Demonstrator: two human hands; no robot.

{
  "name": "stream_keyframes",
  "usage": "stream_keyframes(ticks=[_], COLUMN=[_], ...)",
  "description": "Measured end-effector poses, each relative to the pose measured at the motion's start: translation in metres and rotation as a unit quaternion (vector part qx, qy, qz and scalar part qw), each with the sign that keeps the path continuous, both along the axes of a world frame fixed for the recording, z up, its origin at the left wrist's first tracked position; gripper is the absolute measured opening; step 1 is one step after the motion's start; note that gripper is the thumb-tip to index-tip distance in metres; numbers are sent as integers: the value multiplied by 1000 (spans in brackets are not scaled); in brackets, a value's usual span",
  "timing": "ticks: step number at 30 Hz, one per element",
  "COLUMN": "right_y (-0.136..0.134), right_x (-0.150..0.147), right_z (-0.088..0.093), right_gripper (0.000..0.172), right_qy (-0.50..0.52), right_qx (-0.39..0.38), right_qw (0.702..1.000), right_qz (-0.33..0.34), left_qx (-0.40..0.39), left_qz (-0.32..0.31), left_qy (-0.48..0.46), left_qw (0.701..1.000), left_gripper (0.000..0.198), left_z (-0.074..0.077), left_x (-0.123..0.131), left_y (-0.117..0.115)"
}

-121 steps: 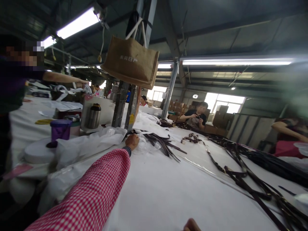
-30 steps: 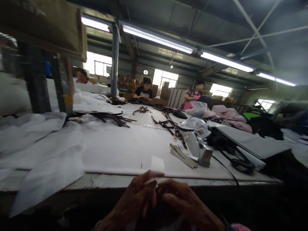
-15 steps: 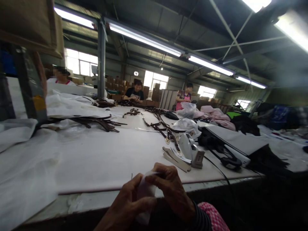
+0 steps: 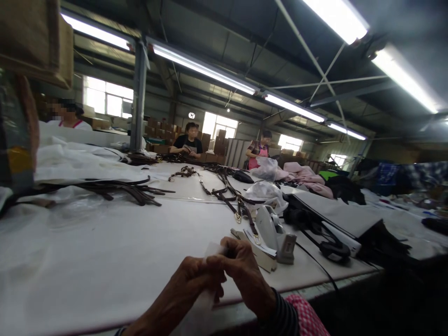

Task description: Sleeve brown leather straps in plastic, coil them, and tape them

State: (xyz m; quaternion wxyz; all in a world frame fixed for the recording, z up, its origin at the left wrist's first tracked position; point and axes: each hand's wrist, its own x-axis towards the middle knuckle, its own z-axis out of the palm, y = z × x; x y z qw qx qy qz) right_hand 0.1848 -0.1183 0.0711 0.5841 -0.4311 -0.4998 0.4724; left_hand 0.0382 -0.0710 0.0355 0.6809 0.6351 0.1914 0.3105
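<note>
Item: white slip [image 4: 211, 248] — pinched by left hand [image 4: 191, 285] and right hand [image 4: 247, 280] alike; long axis 12-to-6, free edge poking out at 12 o'clock.

Right sleeve [image 4: 308, 322] — red-white gingham, dark striped cuff [image 4: 282, 318]; left hand [image 4: 191, 287], right hand [image 4: 245, 275] bare.

White slip [image 4: 211, 248]: thin, matt, paper-like. Table cover [image 4: 105, 252]: white, matt, smooth sheet. Straps [image 4: 135, 192], far left: dark, leather-like, faint sheen. Bag [image 4: 266, 190]: crinkled glossy clear plastic. Device [image 4: 271, 228]: smooth white plastic. Sleeve [image 4: 308, 319], near right: checked woven cloth
</note>
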Motion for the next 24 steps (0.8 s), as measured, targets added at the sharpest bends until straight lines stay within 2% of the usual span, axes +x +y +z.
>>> stream_keyframes(ticks=[2, 4, 6, 8, 10, 12, 13, 14, 17, 20, 22, 24], right_y=[9, 18, 26, 39, 62, 95, 115, 136, 202, 255, 279, 294], right_x=[5, 9, 13, 21, 34, 56, 69, 83, 123, 148, 153, 154], right_z=[-2, -3, -2, -1, 0, 1, 2, 2, 0, -11, -23, -34], right_gripper=[45, 45, 46, 47, 49, 53, 53, 47, 22, 21, 28, 31], right_qy=[-14, -34, -52, -85, -172, -319, -403, -457, -537, -599, -628, -648], right_qx=[17, 30, 17, -10, -30, -35, -33, -34, -49, -101, -141, -166], right_qw=[999, 998, 998, 996, 984, 947, 913, 883, 821, 765, 736, 710], right_qz=[-26, -50, -30, 21, 44, -6, -56, -103, -190, -215, -211, -220], left_qx=[29, 34, 33, 27, 7, -21, -34, -46, -85, -158, -199, -207], left_qz=[25, 61, 77, 56, 19, -4, -7, -8, 2, -6, -5, 0], left_qy=[-12, -23, -19, -20, -33, -39, -37, -35, -47, -109, -127, -95], left_qw=[999, 997, 996, 998, 999, 999, 999, 998, 995, 981, 972, 974], left_gripper=[15, 19, 19, 22, 26, 34, 37, 40, 38, 30, 24, 25], left_z=[0, 0, 1, 2, -1, -8, -12, -18, -35, -45, -45, -40], left_x=[6, 10, 13, 13, 10, 8, 6, 6, 7, 11, 11, 9], left_y=[13, 27, 40, 51, 61, 69, 73, 76, 82, 84, 83, 82])
